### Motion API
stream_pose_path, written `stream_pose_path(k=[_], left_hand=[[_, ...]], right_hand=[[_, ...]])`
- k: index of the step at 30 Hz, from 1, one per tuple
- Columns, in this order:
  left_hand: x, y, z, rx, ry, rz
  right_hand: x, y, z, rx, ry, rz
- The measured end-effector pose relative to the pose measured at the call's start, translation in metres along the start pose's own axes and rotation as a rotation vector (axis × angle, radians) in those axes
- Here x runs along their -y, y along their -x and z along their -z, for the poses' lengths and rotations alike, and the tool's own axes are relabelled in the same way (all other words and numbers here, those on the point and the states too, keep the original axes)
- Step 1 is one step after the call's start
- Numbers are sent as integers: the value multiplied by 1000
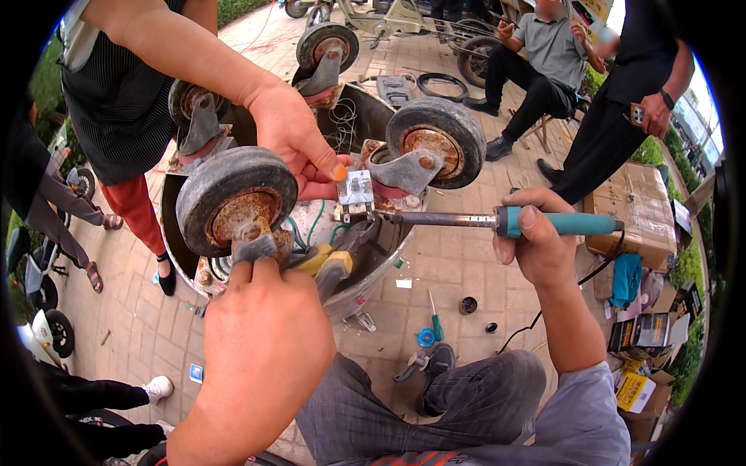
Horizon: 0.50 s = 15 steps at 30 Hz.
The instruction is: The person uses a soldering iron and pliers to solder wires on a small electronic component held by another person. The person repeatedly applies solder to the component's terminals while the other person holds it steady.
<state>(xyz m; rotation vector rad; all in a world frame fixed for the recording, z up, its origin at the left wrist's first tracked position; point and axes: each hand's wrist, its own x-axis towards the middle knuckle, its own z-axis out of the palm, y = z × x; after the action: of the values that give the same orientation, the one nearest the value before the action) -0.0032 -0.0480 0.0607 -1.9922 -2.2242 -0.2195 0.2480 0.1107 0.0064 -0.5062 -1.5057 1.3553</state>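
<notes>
My right hand (540, 241) grips the teal handle of a soldering iron (559, 223). The iron's tip meets or nearly meets the metal terminals of a small white component (355, 188). Another person's hand (291, 136), reaching in from the upper left, holds that component. My left hand (264, 349) is closed around yellow-and-grey-handled pliers (334, 264), their jaws below the terminals; its fingertips are partly hidden. Just beyond my left hand stands a rusty caster wheel (237, 202), and another caster (435, 144) is at the right. Thin green wires (315, 221) run under the component.
The casters sit on an upturned round metal drum (373, 276) with loose wire inside. On the brick paving lie a screwdriver (435, 318) and a small dark cup (468, 305). Cardboard boxes (633, 206) stand at right; the iron's black cord (524, 330) trails there. Several people are around.
</notes>
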Motion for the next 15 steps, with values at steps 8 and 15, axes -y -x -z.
stream_pose_path(k=[8, 15], left_hand=[[0, 0, -1, -7, 20, 8], [-2, -1, 2, 76, 51, 76]], right_hand=[[-14, 5, -7, -83, -45, -72], [-16, 7, -6, -111, -74, -81]])
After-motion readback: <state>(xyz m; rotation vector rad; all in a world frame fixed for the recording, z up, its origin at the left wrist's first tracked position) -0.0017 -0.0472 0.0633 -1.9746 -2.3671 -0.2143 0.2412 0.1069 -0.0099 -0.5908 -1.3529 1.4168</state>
